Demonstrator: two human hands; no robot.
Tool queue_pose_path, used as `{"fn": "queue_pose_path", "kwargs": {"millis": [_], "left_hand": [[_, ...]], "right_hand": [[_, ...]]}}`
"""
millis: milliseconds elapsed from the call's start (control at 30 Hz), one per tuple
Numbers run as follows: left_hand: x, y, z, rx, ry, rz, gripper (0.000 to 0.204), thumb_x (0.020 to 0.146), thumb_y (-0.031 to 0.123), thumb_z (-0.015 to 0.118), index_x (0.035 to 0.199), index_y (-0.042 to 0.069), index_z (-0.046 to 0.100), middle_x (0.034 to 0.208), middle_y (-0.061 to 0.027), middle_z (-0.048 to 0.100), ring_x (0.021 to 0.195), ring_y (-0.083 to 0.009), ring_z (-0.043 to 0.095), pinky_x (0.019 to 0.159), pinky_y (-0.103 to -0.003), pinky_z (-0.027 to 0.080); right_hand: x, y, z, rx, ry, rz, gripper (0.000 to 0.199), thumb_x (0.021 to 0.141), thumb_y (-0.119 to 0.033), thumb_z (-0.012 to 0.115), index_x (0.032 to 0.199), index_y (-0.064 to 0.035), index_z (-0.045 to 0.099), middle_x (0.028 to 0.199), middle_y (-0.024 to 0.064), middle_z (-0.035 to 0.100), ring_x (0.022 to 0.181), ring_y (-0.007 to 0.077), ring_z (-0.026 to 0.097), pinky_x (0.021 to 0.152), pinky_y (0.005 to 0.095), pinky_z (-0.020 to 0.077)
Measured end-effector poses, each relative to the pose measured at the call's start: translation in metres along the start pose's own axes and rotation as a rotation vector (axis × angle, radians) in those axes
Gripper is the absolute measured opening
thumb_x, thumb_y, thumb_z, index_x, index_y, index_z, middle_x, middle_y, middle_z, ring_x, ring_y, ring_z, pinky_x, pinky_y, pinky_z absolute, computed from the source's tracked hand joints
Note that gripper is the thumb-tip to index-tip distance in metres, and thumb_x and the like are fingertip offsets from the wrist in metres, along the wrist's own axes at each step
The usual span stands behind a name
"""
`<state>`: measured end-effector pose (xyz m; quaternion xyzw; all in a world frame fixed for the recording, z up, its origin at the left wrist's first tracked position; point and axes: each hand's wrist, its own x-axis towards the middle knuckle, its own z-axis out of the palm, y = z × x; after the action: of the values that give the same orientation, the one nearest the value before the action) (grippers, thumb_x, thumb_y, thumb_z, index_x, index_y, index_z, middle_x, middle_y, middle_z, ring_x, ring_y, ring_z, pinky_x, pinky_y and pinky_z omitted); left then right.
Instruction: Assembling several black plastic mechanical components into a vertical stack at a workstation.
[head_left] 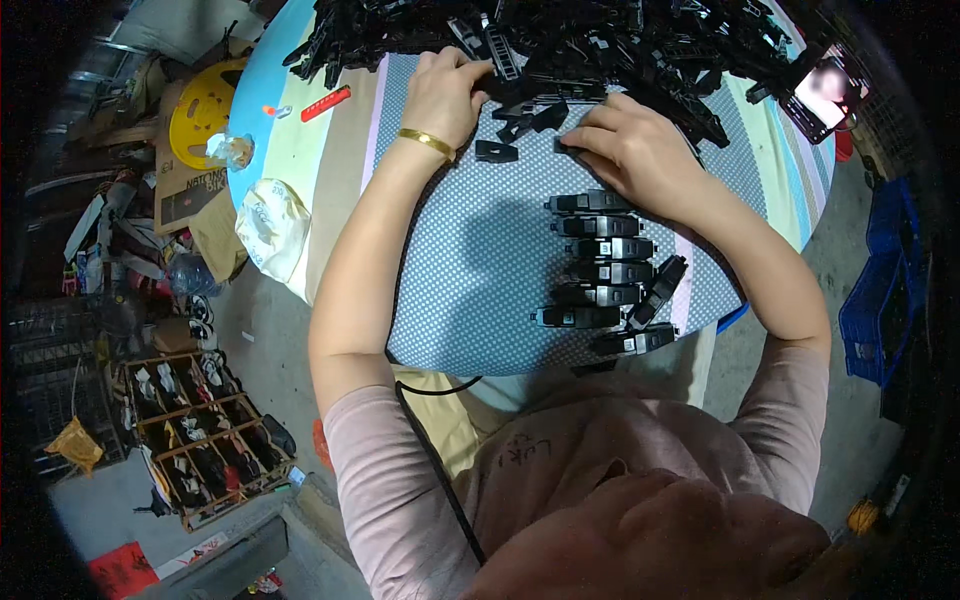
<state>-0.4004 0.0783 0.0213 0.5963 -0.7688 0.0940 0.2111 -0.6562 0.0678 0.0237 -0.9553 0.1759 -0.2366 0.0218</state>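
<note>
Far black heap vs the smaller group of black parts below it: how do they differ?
Arrangement: the heap is a jumble at many angles; the group lies mostly side by side, with one steeply slanted part.
Extent: the heap spreads wide; the group covers a small patch.
Position: the heap reaches the picture's top edge; the group sits lower, right of centre.
Shared: both look mostly black.

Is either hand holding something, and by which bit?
The right hand seems to pinch a small black plastic piece; exactly where is hidden. Whether the left hand holds anything cannot be told.
</note>
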Motion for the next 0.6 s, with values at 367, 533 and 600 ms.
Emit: {"fn": "queue_pose_path", "kwargs": {"millis": [367,533,600], "left_hand": [[-0.020,0.050,-0.051,-0.237,-0.041,-0.054,0.028,0.066,0.019,0.077,0.084,0.002,0.062,0.085,-0.0128,0.064,0.080,-0.0319,0.061,0.068,-0.040,0.048],[-0.036,0.079,-0.027,-0.394,-0.056,0.137,0.023,0.073,0.014,0.071,0.088,0.000,0.062,0.084,-0.0162,0.061,0.076,-0.0336,0.060,0.067,-0.040,0.048],[-0.040,0.080,-0.021,-0.414,0.021,0.191,0.024,0.072,0.014,0.072,0.089,0.000,0.062,0.085,-0.0159,0.061,0.073,-0.0327,0.060,0.064,-0.039,0.049]], "right_hand": [[-0.004,0.005,-0.012,0.171,-0.142,0.188,0.025,0.080,-0.012,0.063,0.103,-0.0029,0.063,0.091,0.0136,0.063,0.080,0.0289,0.061,0.071,0.0382,0.0494],[-0.008,0.007,-0.033,0.027,-0.136,0.095,0.022,0.070,-0.011,0.071,0.089,-0.0007,0.067,0.088,0.0103,0.062,0.083,0.0277,0.061,0.070,0.0382,0.0501],[-0.007,0.006,-0.032,0.023,-0.104,0.090,0.020,0.069,-0.010,0.071,0.086,0.0000,0.068,0.086,0.0093,0.062,0.084,0.0270,0.060,0.070,0.0377,0.0503]]}}
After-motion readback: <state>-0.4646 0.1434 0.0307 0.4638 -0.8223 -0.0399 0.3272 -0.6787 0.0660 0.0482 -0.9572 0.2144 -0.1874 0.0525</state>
